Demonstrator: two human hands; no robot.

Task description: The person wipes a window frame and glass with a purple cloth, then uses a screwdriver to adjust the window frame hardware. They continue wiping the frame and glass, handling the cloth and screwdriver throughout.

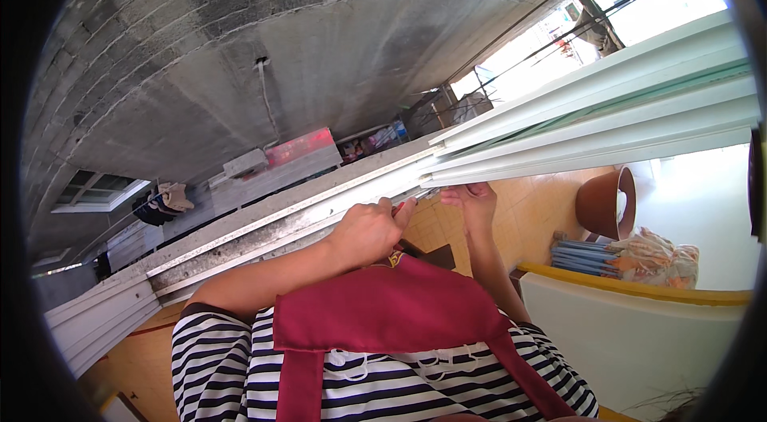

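Observation:
My left hand (pixel 368 231) is closed around a small tool with a red handle (pixel 398 209); most of it is hidden in the fist. Beyond the fist, a thin metal piece (pixel 429 192) points toward the lower corner of a white-framed sliding window sash (pixel 575 149). At that corner, my right hand (pixel 473 201) has its fingertips bent against the underside of the frame. Whether they pinch anything is hidden. Below both hands runs the white window track (pixel 335 206), with dark grime along its left stretch (pixel 222 257).
Outside stands a grey block wall (pixel 251 45), with hanging clothes (pixel 162 203) lower down. Indoors at right are a brown bin (pixel 605 203), a bundle of blue sticks in plastic (pixel 584 257) and a yellow-topped half wall (pixel 635 287). A maroon apron (pixel 389 308) covers my chest.

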